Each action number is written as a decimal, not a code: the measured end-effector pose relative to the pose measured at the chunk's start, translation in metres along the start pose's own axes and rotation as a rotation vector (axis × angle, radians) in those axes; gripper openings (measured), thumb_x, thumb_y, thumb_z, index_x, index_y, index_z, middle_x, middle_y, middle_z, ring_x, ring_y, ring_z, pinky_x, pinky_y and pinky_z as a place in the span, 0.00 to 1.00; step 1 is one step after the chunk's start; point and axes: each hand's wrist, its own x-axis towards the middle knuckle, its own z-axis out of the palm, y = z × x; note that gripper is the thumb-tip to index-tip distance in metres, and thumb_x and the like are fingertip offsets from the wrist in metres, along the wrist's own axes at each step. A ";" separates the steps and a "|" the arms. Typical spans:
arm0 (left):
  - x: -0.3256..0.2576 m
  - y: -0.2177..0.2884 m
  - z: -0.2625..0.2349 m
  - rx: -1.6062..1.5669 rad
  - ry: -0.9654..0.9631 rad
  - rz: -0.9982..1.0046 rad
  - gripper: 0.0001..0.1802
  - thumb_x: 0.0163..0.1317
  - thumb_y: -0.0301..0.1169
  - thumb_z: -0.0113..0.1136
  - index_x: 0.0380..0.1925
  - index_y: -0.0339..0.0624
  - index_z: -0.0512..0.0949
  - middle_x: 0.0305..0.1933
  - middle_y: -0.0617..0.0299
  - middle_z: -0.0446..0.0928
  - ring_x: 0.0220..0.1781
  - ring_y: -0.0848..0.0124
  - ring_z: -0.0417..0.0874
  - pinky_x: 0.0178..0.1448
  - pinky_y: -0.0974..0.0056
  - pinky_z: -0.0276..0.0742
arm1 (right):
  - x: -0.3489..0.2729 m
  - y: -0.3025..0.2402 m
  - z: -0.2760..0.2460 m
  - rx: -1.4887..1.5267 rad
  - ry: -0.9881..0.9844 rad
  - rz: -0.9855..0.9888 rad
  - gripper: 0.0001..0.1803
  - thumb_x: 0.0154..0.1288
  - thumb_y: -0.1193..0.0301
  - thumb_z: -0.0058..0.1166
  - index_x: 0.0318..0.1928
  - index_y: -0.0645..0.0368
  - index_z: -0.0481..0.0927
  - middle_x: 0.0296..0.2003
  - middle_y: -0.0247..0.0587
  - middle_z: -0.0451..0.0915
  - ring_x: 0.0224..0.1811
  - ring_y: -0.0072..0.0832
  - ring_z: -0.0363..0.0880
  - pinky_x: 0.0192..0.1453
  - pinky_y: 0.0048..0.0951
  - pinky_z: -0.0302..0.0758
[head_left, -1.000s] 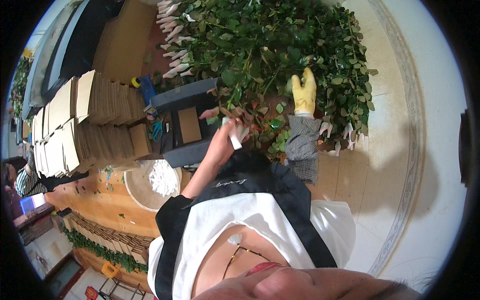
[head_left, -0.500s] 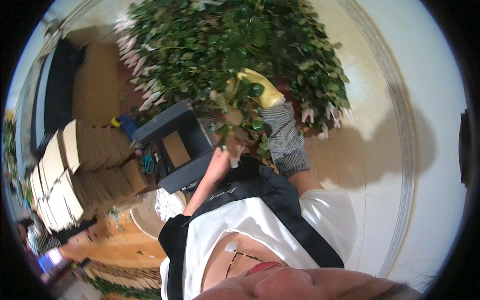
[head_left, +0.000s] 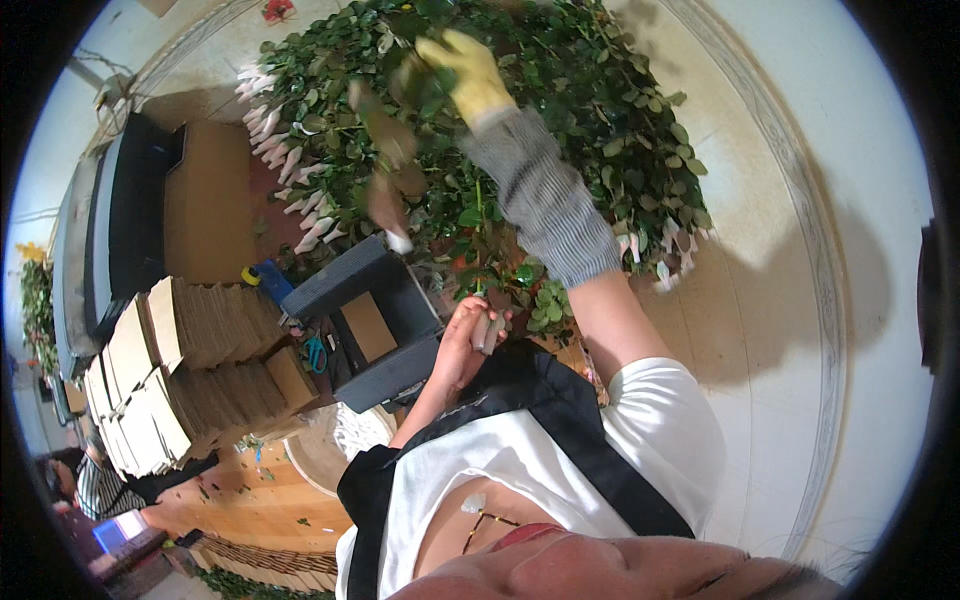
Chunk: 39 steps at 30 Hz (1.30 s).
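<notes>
My left hand (head_left: 464, 342), bare, is closed low in front of the black apron around pale, greyish wrapped ends, and a thin green stem rises from it. My right hand (head_left: 470, 75) wears a yellow glove with a grey striped oversleeve. It reaches over the far part of a broad heap of leafy cut stems (head_left: 620, 130), fingers curled. Beside the glove, a leafy stem (head_left: 385, 130) with a whitish tip lower down is smeared by motion; it appears to hang from the glove. Pale wrapped flower heads (head_left: 310, 230) line the heap's left side and lower right edge.
Left of my left hand stands an open dark box (head_left: 345, 270) with cardboard inside. Beyond it are blue scissors (head_left: 316, 353), a blue tool (head_left: 272, 282) and stacked cardboard sheets (head_left: 200, 340). A round tub (head_left: 310, 458) holds white pieces. Someone in a striped top (head_left: 100, 487) is far left.
My right hand has moved away from my body, up and left across the heap, with the blurred leafy stem beside it. My left hand stays low, still closed. The whole view has shifted slightly.
</notes>
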 end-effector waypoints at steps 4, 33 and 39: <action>0.004 0.007 0.021 0.123 -0.010 0.007 0.09 0.75 0.37 0.46 0.46 0.47 0.70 0.43 0.62 0.72 0.58 0.58 0.76 0.51 0.61 0.77 | 0.072 -0.005 0.028 -0.823 0.026 0.111 0.34 0.68 0.56 0.56 0.64 0.70 0.66 0.64 0.62 0.68 0.62 0.45 0.74 0.67 0.38 0.70; -0.079 0.158 -0.226 0.842 0.321 -0.288 0.24 0.69 0.39 0.57 0.63 0.51 0.68 0.57 0.59 0.73 0.51 0.64 0.81 0.48 0.59 0.78 | -0.280 0.183 -0.041 -0.818 -0.228 0.715 0.27 0.71 0.69 0.52 0.68 0.60 0.65 0.63 0.43 0.70 0.58 0.30 0.73 0.60 0.30 0.71; -0.070 0.126 -0.216 2.235 0.036 0.237 0.27 0.52 0.34 0.70 0.52 0.36 0.76 0.51 0.46 0.70 0.54 0.45 0.73 0.57 0.50 0.72 | -0.303 0.236 -0.077 -1.311 -0.591 0.834 0.29 0.73 0.66 0.49 0.70 0.59 0.60 0.68 0.49 0.62 0.67 0.37 0.63 0.70 0.37 0.62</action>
